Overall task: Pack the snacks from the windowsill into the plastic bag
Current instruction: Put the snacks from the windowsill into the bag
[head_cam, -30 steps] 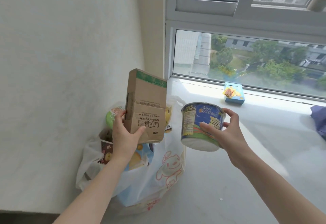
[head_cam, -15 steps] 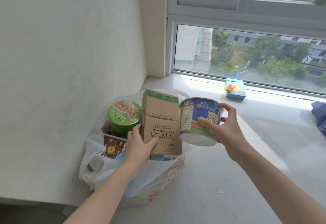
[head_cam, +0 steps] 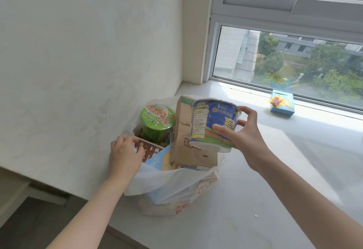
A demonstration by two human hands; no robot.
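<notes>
A white plastic bag (head_cam: 172, 186) stands on the pale windowsill (head_cam: 255, 199) against the left wall. Inside it stand a brown cardboard box (head_cam: 182, 131), a green noodle cup (head_cam: 157, 119), a brown snack box (head_cam: 151, 149) and a light-blue packet (head_cam: 163, 160). My left hand (head_cam: 123, 156) is at the bag's left rim, fingers curled on the plastic and touching the brown snack box. My right hand (head_cam: 249, 133) grips a blue noodle cup (head_cam: 214, 123), tilted on its side, just above the bag's right side in front of the cardboard box.
A small blue box (head_cam: 281, 105) with a yellow picture lies farther along the sill by the window glass (head_cam: 294, 66). The white wall (head_cam: 88, 62) rises directly left of the bag. The sill's front edge drops to a dark floor (head_cam: 29, 225) at lower left.
My left hand lowered the cardboard box into the bag, let it go and moved to the bag's left rim. My right hand brought the blue cup left and down over the bag.
</notes>
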